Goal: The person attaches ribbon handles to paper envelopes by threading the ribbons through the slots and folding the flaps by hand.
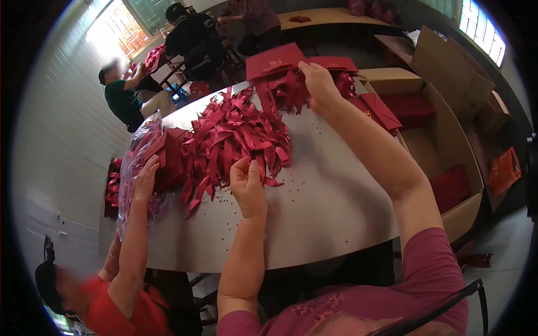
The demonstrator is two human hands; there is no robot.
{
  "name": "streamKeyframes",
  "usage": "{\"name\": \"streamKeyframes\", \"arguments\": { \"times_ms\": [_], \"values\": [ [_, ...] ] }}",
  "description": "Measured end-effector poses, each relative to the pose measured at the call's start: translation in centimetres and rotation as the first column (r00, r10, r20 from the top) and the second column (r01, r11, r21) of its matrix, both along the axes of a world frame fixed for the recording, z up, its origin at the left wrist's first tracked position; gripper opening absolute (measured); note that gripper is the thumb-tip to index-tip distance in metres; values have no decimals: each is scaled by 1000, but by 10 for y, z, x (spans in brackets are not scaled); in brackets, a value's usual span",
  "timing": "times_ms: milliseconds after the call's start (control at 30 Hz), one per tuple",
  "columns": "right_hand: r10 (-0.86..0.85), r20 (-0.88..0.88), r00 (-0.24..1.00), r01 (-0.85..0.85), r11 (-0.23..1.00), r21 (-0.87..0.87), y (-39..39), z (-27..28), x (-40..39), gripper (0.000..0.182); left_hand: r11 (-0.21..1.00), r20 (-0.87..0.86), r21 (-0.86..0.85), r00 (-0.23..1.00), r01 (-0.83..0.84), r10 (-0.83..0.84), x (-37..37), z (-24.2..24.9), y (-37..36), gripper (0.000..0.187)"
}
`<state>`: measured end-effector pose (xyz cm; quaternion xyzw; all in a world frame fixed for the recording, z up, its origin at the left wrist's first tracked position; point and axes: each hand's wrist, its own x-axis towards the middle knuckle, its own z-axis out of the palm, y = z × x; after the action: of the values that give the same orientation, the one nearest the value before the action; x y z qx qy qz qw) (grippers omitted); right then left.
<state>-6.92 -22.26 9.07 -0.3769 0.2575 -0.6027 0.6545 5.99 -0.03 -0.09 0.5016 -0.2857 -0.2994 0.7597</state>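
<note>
My right hand (320, 84) reaches to the far right of the table, its fingers closed on the edge of a red paper bag (274, 60) with gold print and ribbons hanging below it. Nearer the middle, my left hand (246, 178) is raised with thumb and fingers curled together at the near edge of a large heap of red ribbons (230, 131). Whatever it may hold is too small to make out. More red bags (379, 110) lie on the right side of the table, beyond my right forearm.
At the left, a co-worker in red (134, 305) has a hand beside red bags in clear plastic (136, 162). Small red bits dot the table (314, 224). Open cardboard boxes (423, 151) stand at the right. Several people sit at the back.
</note>
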Motion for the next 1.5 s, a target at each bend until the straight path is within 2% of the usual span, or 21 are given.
{"name": "streamKeyframes", "arguments": {
  "times_ms": [167, 233, 267, 400, 467, 533, 600, 667, 700, 800, 867, 933, 967, 1000, 1067, 1100, 1167, 1233, 1267, 1367, 1500],
  "values": [
    [108, -99, 989, -91, 982, 165, -125, -56, 52, 23, 998, 97, 51, 995, 30, -35, -2, -7, -1, 16],
    [-101, -91, 991, 123, 948, 295, -139, -85, 64, 24, 995, 93, 60, 992, 81, -86, -7, -2, 2, 17],
    [-97, -95, 991, 121, 948, 293, -142, -92, 65, 24, 995, 89, 59, 993, 77, -82, -8, 1, 3, 17],
    [-340, -85, 937, 342, 834, 432, -109, -118, 64, 31, 988, 109, 116, 987, 104, -117, -10, 3, 8, 16],
    [-278, 57, 959, 248, 919, 308, -106, -123, 66, 40, 991, 104, 69, 987, 113, -119, -11, 5, 5, 16],
    [-401, -213, 891, 446, 863, 238, -111, -135, 78, 46, 987, 119, 122, 985, 108, -122, -10, 3, 7, 16],
    [-419, -480, 770, 531, 838, 120, -69, -115, 78, 51, 990, 148, 84, 982, 110, -121, -11, 3, 7, 15],
    [-407, -654, 637, 562, 827, 32, -48, -111, 79, 55, 991, 114, 106, 989, 85, -97, -11, 3, 6, 14],
    [-419, -642, 642, 563, 826, 23, -40, -109, 79, 55, 990, 145, 122, 985, 75, -92, -8, 1, 4, 13],
    [-497, -558, 665, 447, 863, -235, -18, -118, 70, 56, 988, 122, 117, 986, 99, -114, -5, -3, 3, 11],
    [-572, -568, 592, 400, 820, -409, 13, -116, 59, 52, 991, 148, 90, 983, 94, -107, -4, -10, 1, 10],
    [-486, -620, 616, 182, 853, -489, 38, -113, 37, 49, 990, 109, 97, 987, 104, -115, -8, -4, 3, 9],
    [-515, -592, 620, 104, 802, -588, 51, -111, 24, 49, 990, 139, 106, 984, 96, -110, -8, -3, 3, 9],
    [-522, -603, 603, 120, 807, -579, 61, -104, 6, 49, 990, 150, 107, 982, 96, -112, -8, -3, 3, 9],
    [-623, -641, 448, -106, 674, -731, 80, -87, -32, 51, 985, 121, 113, 983, 128, -142, -6, -4, 3, 9],
    [-680, -680, 274, -186, 657, -731, 79, -83, -58, 57, 984, 99, 111, 984, 139, -151, -6, -3, 4, 9],
    [-757, -638, -142, -200, 653, -730, 85, -69, -103, 64, 984, 102, 114, 983, 139, -151, -7, -1, 4, 8],
    [-656, -670, -348, -90, 734, -673, 86, -67, -141, 69, 984, 120, 118, 981, 137, -151, -6, -3, 3, 8],
    [-524, -749, -406, -2, 820, -572, 89, -66, -154, 71, 983, 118, 119, 981, 138, -152, -6, -4, 3, 8],
    [-443, -839, -315, 50, 876, -481, 81, -82, -181, 70, 977, 108, 112, 975, 184, -196, -5, -9, 2, 8],
    [-421, -885, -201, 80, 893, -443, 77, -77, -186, 68, 945, -67, 134, 954, 298, -291, -2, -12, 2, 7]
  ]
}}
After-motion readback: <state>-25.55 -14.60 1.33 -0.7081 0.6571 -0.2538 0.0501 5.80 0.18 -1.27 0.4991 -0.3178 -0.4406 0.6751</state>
